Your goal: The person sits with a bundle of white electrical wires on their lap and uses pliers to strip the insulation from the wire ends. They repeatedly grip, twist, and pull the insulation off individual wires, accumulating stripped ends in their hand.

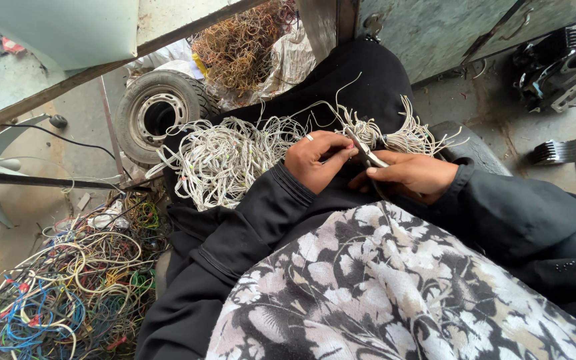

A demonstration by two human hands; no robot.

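Fingers (333,148) of the left hand (315,160) are curling shut round strands of the white wire bundle (235,157); the right hand (411,175) is closing on a small pair of pliers (367,155), tips meeting the wire between both hands. Bundle is lying across the black-clad lap, spreading left twd the tyre.

Room to move: tight. Person is sitting w/ a metal cabinet wall (435,33) just ahead and a table edge (68,93) slanting across upper left. Bare concrete floor is showing only to the right, near an engine part (558,67) and a ribbed metal piece (560,152).

Left side is crowding in: big heap of coloured wires (68,293) is lying beside the knee, an old tyre (161,113) is standing just behind the bundle, a sack of brownish wire (241,47) beyond it. Fan blades (8,153) are poking in at far left. Floral cloth (381,287) is covering the near lap.
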